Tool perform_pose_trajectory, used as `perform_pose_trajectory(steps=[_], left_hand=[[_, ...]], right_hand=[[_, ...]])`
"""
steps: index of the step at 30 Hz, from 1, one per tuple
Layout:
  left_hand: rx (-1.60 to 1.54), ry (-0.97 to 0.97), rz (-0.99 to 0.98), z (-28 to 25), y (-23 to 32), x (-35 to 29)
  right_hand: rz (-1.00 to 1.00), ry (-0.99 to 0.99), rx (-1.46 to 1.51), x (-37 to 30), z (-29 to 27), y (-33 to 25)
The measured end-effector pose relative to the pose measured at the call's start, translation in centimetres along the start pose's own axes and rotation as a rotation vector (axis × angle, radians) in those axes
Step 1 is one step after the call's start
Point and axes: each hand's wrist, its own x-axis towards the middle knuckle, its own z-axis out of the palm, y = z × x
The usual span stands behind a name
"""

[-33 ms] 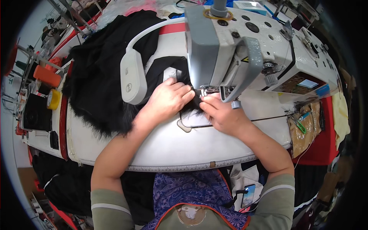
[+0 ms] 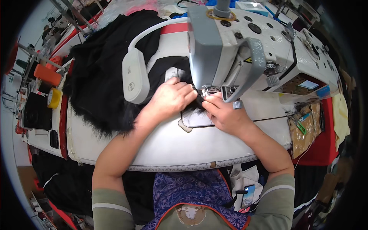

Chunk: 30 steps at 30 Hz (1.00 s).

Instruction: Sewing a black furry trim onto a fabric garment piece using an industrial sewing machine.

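A black garment with furry edges (image 2: 111, 57) spreads over the left of the sewing table, and a strip of it runs under the head of a white sewing machine (image 2: 245, 46). With fingers curled, my left hand (image 2: 171, 100) presses and grips the black furry fabric just left of the needle area. My right hand (image 2: 229, 115) is beside the presser foot (image 2: 209, 91), its thumb and fingers pinched on the edge of the same fabric. The fingertips of that hand are partly hidden by the machine head.
A white lamp (image 2: 136, 76) on a bent neck hangs over the garment. A measuring tape (image 2: 184, 167) lines the table's front edge. Green-handled snips (image 2: 300, 127) lie on brown cardboard (image 2: 306, 138) at the right. Yellow tape (image 2: 53, 99) and an orange thread cone (image 2: 47, 74) stand at the left.
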Motion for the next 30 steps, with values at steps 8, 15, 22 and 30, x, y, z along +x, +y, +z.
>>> perform_pose_trajectory(steps=[8, 15, 22, 30], left_hand=[[-0.184, 0.016, 0.045, -0.2, 1.0, -1.5], [-0.227, -0.042, -0.087, -1.1, 1.6, -2.0], [-0.141, 0.158, -0.215, -0.8, 1.7, -1.5], [-0.308, 0.096, -0.178, -0.3, 1.3, -2.0]], right_hand=[[-0.050, 0.024, -0.078, 0.0, -0.4, 0.3], [-0.117, -0.003, 0.038, 0.2, 0.0, 0.3], [-0.030, -0.034, 0.144, 0.1, -0.3, 0.2], [-0.031, -0.048, 0.136, -0.1, -0.1, 0.5]])
